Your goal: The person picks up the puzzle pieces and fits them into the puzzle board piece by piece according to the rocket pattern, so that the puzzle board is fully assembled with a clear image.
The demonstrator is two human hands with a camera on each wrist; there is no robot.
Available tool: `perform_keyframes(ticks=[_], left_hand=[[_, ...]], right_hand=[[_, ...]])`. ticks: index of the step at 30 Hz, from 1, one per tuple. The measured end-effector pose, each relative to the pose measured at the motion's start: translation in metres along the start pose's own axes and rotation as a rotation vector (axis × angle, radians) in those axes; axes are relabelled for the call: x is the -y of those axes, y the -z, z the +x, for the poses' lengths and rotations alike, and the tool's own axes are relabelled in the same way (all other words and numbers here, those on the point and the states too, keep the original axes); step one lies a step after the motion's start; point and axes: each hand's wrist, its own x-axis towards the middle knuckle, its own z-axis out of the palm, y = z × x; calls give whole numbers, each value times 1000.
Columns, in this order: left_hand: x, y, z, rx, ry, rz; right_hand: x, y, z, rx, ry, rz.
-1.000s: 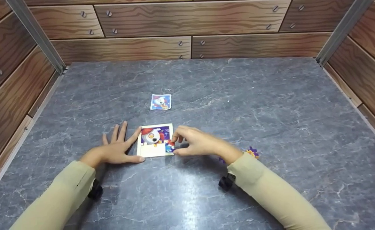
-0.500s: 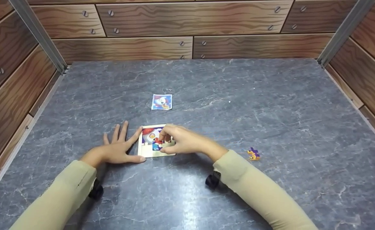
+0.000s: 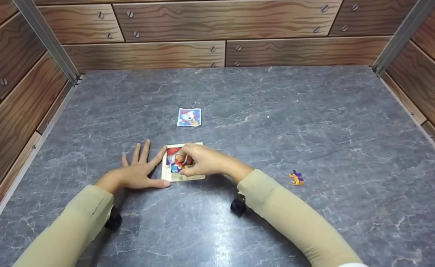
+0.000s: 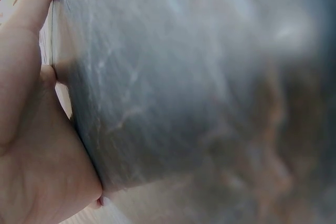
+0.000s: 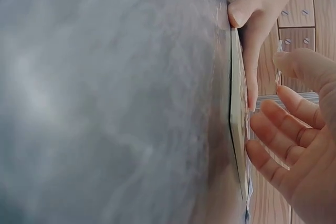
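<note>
A square jigsaw puzzle with a pale frame (image 3: 182,179) lies on the grey marbled table. Red, white and purple pieces fill its upper part, largely covered by my right hand. My left hand (image 3: 135,174) rests flat with fingers spread, its index fingertip and thumb against the frame's left side. Over the puzzle, my right hand (image 3: 204,160) pinches a blue and red puzzle piece (image 3: 175,168) between thumb and index finger. In the right wrist view that piece appears edge-on as a thin strip, and the remaining fingers lie loosely bent beside the frame (image 5: 237,124).
A small picture card (image 3: 189,117) showing a similar white and red figure lies behind the puzzle. To the right is a loose purple and orange puzzle piece (image 3: 296,178). Wood-patterned walls (image 3: 165,55) enclose the table's back and sides.
My right hand has moved left from the frame's right edge, carrying the blue and red puzzle piece across the puzzle's lower part. My left hand has stayed at the frame.
</note>
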Motion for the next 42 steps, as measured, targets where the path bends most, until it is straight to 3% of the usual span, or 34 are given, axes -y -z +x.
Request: perform_keyframes(ticks=[9,23,42], left_hand=[[-3,2,-1,12,-2,-1],[-3,3,0,16,-3,4],[-1,1,-1,13,3,-2]], right_hand=[[0,-7,11,25,3,-84],[8,-13,17,53,-110,-259],[10,-14,16,45,-114,-262]])
